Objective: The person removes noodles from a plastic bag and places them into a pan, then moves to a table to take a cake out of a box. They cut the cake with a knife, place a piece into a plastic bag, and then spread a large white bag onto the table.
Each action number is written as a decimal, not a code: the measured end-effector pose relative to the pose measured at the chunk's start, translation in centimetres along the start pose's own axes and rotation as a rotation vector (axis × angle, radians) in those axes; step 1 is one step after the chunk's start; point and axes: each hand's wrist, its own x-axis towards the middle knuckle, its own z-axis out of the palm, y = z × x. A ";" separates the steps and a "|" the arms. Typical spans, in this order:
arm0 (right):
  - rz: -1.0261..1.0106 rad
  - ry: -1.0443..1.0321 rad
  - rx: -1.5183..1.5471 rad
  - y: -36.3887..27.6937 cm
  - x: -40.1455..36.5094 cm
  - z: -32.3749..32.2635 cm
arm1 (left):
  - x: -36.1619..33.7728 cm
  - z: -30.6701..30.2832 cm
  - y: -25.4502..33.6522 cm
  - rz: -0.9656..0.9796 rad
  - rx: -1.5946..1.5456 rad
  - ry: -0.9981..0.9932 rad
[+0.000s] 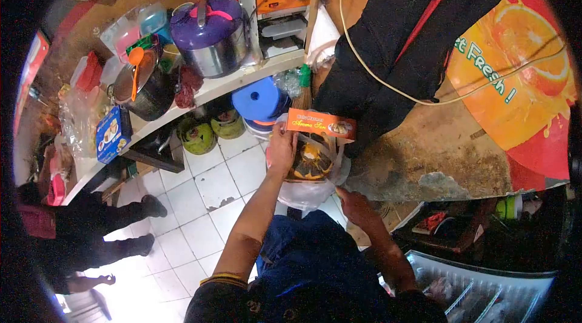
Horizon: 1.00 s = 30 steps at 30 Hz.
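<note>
An orange cake box (pixel 321 124) printed "Bolu Marmer" is held in front of me, over the tiled floor. Through its open or see-through face a brown and yellow marbled cake (pixel 311 165) shows. A thin whitish plastic bag (pixel 303 194) hangs around the lower part of the box. My left hand (pixel 282 148) grips the box's left side, with some of the bag under the fingers. At the bag's lower right edge is my right hand (pixel 357 206), its fingers closed on the plastic.
A shelf (pixel 163 120) on the left bears a purple-lidded pot (pixel 212 38), a pot with an orange spoon (pixel 137 59) and a blue box (pixel 113 135). Green gas cylinders (pixel 199 137) stand beneath. Dark trousers (pixel 388 38) hang ahead. Someone's legs (pixel 130 226) show at left.
</note>
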 end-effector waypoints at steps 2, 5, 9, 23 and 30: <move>0.010 -0.020 0.001 -0.7 0.0 -1.1 | -0.1 0.1 -0.3 0.011 -0.013 -0.024; 0.040 -0.061 -0.011 -0.8 0.1 -1.4 | 0.0 -0.5 0.8 0.003 -0.012 -0.012; 0.058 -0.100 -0.058 -1.8 0.0 -2.7 | -0.1 -0.1 0.1 -0.012 0.000 -0.021; -0.070 -0.382 -0.136 1.3 8.3 -4.0 | -0.3 0.1 0.2 0.027 -0.013 0.013; -0.006 -0.377 -0.077 -0.4 4.4 -9.3 | -0.1 -0.5 0.2 -0.002 -0.018 -0.041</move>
